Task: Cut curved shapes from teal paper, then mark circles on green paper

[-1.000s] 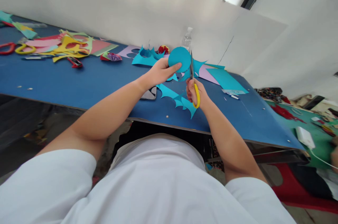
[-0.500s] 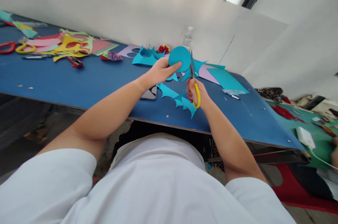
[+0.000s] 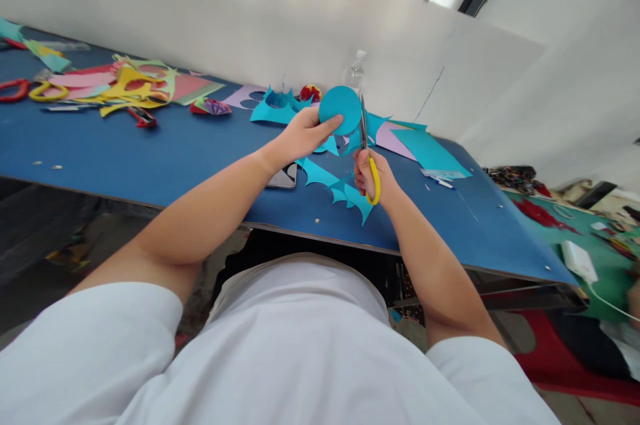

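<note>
Pinched in my left hand (image 3: 306,134) is a round blue paper disc (image 3: 341,107), held up above the table with the thumb across its near face. My right hand (image 3: 373,173) grips a pair of scissors (image 3: 373,181) by its yellow handles. The blades point upward along the disc's right edge; whether they touch the paper I cannot tell. Below and between my hands, curved blue paper scraps (image 3: 320,175) lie on the table. A phone (image 3: 284,176) sits under my left wrist, partly hidden by it.
The blue table (image 3: 210,158) backs onto a white wall. Blue sheets (image 3: 433,150) and a pen (image 3: 444,183) lie right, a clear bottle (image 3: 355,73) behind. Leftward are yellow scraps (image 3: 133,88), a red cutter (image 3: 142,117) and red-handled scissors (image 3: 15,90). A green table (image 3: 550,231) stands far right.
The disc has risen very slightly in my left hand. Both hands and the scissors otherwise stay almost where they were.
</note>
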Demonstrator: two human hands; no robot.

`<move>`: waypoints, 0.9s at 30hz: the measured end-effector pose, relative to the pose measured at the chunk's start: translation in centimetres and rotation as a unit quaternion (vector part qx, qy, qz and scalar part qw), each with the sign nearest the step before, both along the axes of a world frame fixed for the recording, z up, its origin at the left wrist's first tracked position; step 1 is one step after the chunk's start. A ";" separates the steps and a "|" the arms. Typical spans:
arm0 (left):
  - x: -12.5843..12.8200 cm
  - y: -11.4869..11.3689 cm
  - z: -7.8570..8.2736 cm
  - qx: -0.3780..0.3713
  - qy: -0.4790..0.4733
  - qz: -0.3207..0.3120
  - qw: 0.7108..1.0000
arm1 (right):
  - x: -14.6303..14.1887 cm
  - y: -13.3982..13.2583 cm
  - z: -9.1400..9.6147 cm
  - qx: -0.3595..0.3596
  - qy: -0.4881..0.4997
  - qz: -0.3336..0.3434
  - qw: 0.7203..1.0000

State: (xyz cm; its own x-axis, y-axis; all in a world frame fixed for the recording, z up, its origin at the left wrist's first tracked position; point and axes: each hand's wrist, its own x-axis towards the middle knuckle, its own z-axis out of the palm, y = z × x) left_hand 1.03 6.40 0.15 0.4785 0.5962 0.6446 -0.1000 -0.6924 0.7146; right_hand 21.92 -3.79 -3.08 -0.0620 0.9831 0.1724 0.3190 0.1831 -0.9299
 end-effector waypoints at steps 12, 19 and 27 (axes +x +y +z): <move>-0.1 0.3 -0.1 -0.003 -0.005 0.019 1.000 | 0.2 0.0 0.3 -0.015 -0.013 -0.009 1.000; 0.1 0.5 -0.1 0.019 -0.023 0.015 0.999 | 0.0 0.0 0.3 -0.009 -0.007 -0.009 1.000; 0.1 0.4 0.0 0.025 -0.025 0.013 0.999 | 0.1 0.1 -0.1 0.012 -0.010 0.001 1.000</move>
State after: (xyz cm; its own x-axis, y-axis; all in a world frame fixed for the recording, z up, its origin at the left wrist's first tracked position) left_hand 1.11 6.85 0.14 0.4304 0.5741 0.6965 -0.1160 -0.7301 0.6735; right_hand 22.03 -3.65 -3.16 -0.0677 0.9785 0.1947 0.3380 0.2061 -0.9183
